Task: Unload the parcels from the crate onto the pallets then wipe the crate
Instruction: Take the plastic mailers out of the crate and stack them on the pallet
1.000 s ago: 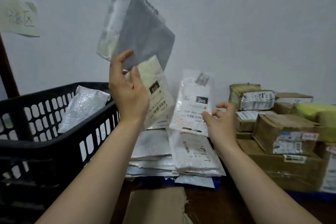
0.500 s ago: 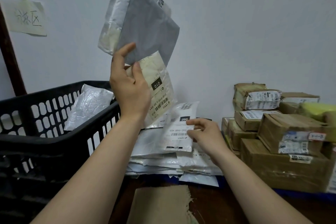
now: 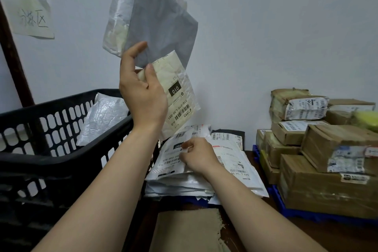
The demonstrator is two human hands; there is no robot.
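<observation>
My left hand (image 3: 141, 94) is raised and grips a fan of flat parcels: a grey mailer (image 3: 161, 26), a white one (image 3: 120, 14) behind it and a cream one labelled 010 (image 3: 180, 98). My right hand (image 3: 197, 154) rests low on a white labelled parcel (image 3: 173, 155), fingers pinched on it, atop the stack of flat parcels (image 3: 184, 182) on a blue pallet. The black slotted crate (image 3: 51, 129) stands at the left. One white bag (image 3: 102, 116) leans inside it.
Brown taped boxes (image 3: 319, 172) are stacked on a blue pallet (image 3: 286, 210) at the right. A tan cloth (image 3: 188, 231) lies on the dark floor near me. The white wall is close behind, with a paper note (image 3: 30, 18) at the upper left.
My right hand brought its white parcel down from chest height onto the stack of flat parcels. My left hand lifted its fan of parcels slightly higher.
</observation>
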